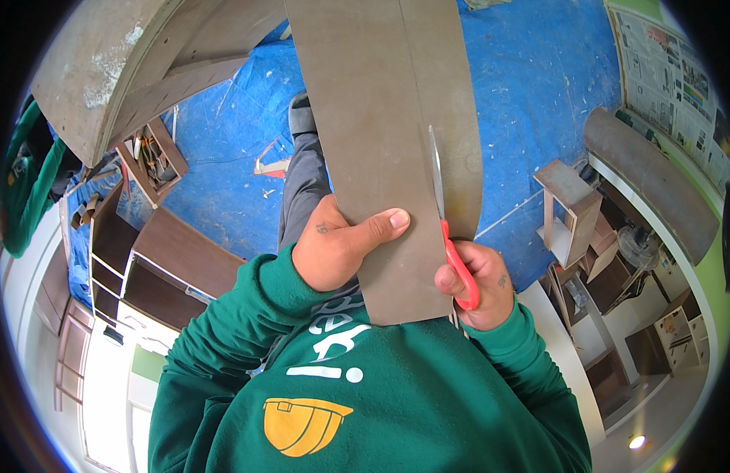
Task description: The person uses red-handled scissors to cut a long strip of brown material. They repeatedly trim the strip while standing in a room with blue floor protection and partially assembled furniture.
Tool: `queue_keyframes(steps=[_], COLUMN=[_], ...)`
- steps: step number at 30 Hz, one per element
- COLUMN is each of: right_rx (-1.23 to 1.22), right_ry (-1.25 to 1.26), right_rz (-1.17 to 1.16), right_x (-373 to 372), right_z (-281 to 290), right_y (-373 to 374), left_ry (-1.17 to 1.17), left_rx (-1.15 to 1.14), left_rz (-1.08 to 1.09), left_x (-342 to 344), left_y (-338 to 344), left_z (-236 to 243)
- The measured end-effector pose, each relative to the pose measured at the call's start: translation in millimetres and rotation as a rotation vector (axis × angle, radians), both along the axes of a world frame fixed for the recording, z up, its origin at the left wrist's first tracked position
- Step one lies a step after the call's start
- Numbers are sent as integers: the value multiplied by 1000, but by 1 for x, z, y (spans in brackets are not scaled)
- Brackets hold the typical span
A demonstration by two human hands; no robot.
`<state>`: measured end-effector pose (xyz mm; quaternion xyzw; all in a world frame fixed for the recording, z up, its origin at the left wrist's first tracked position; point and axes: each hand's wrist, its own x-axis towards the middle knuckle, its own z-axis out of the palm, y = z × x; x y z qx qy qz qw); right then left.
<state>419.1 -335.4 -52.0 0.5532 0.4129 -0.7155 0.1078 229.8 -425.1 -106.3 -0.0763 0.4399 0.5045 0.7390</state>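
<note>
A long brown flexible sheet (373, 102), perhaps laminate or veneer, stretches away from my chest, with a thin dark line running along its length. My left hand (337, 244) grips its left edge, thumb flat on top and fingers hidden underneath. In my right hand (483, 285) is a pair of scissors (463, 276) with red handles, my thumb and fingers around the loops. One blade shows on top of the sheet, pointing away from me near the dark line. To the right of the blade the sheet's strip bends downward, parted from the main piece near my hand.
Blue tarp (523, 94) covers the floor, with scraps on it. A large wooden panel piece (152, 63) rises at upper left. Nearby stands a wooden tool box (154, 162). Brown cabinets (184, 252) are at left; a small wooden unit (568, 209) and a curved panel (649, 181) are at right.
</note>
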Motion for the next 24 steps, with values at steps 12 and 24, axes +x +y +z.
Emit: queue_keyframes(steps=[12,24], right_rx=[-12,-20], right_ry=[-4,23], right_rz=[11,-2], right_x=[-1,-5], right_z=[0,-3], right_y=[2,6], left_ry=[20,25], left_rx=[15,19], left_rz=[13,3], left_x=[0,2], left_y=[1,-1], left_z=[1,0])
